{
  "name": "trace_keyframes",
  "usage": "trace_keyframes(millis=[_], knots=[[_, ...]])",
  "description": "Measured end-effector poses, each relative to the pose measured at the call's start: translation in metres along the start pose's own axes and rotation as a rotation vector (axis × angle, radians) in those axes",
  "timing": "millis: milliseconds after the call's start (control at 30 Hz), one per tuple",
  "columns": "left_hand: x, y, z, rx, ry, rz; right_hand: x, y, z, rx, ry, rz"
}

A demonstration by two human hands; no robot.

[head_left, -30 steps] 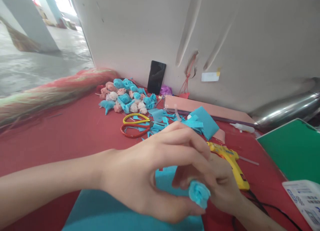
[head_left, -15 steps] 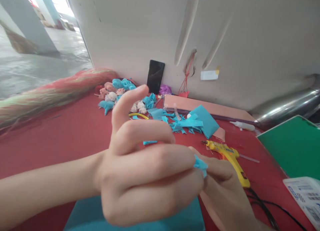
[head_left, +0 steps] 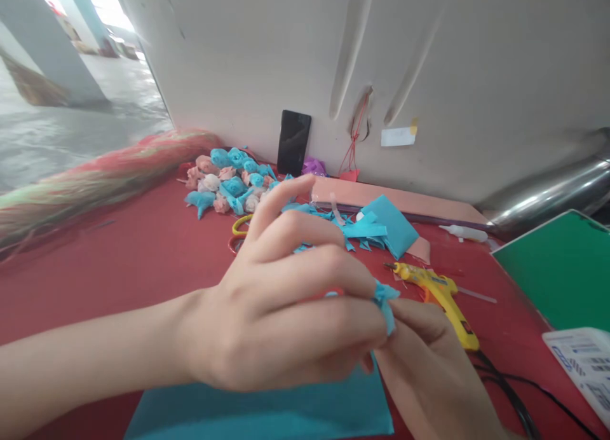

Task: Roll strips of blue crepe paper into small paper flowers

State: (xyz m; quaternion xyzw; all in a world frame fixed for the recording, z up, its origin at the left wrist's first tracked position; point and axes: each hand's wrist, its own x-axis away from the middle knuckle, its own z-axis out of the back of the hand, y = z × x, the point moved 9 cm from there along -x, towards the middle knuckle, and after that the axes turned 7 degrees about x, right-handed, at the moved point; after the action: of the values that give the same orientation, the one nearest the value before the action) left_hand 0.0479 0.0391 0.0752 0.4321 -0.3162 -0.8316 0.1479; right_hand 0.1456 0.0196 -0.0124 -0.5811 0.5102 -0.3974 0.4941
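A small rolled piece of blue crepe paper [head_left: 387, 294] is pinched between the fingers of both hands. My left hand [head_left: 295, 306] reaches in from the left, its fingers bent and closed on the paper, with the little finger raised. My right hand [head_left: 429, 344] grips the same piece from the right; its fingertips are partly hidden. Below the hands lies a flat blue sheet [head_left: 267, 411]. Beyond my left hand, yellow and red loops [head_left: 242, 224], like scissor handles, show in part. A yellow hot glue gun [head_left: 441, 297] lies right of my right hand.
Blue, pink and white paper flowers [head_left: 236, 157] are heaped at the back left, near a leaning phone [head_left: 294, 142]. Cut blue paper [head_left: 388, 227] lies behind the hands. On the right are a white bottle [head_left: 464, 233], green board [head_left: 562, 275], white package [head_left: 579, 364] and black cords.
My left hand has turned, its back now facing me more and its raised finger shifted right. More of the rolled blue paper shows. The loops behind have come into view.
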Motion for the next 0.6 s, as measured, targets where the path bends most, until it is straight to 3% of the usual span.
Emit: trace_keyframes(millis=[33,100,333,600], knots=[[0.000,0.012,0.007,-0.108,0.089,-0.118,0.000,0.001,-0.001,-0.028,-0.010,-0.011],[0.001,0.018,0.008,-0.183,0.126,-0.181,-0.001,0.002,-0.004,-0.078,-0.041,-0.037],[0.007,-0.004,0.001,-0.060,0.116,0.007,-0.003,0.005,-0.009,-0.113,-0.073,-0.066],[0.005,-0.001,0.003,0.050,0.121,-0.037,0.002,0.003,-0.006,-0.028,-0.030,-0.065]])
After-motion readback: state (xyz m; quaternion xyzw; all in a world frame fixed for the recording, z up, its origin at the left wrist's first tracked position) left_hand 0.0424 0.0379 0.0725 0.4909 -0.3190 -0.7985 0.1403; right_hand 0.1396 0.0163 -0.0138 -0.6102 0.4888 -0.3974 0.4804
